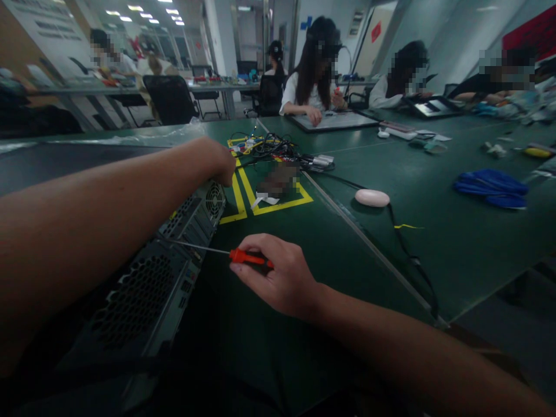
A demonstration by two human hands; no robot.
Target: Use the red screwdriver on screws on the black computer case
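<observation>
A screwdriver (247, 256) with an orange-red handle is gripped in my right hand (278, 269), the fingers closed around the handle. Its thin metal shaft points left, and the tip meets the back panel of a computer case (180, 289). The case lies at the left, showing honeycomb vents, a round fan grille and a row of ports. My left arm reaches across above it. At the far end of the case, by the fan grille, is my left hand (219, 161), bent downward; its fingers are mostly hidden, so their grip is unclear.
Bundled black cables (273, 147) lie beyond the case, near yellow tape (282, 207) on the green table. A pale pink mouse-shaped object (372, 198), a black cable (402, 243) and blue cloth-like material (490, 186) are at the right. Several people sit across the room.
</observation>
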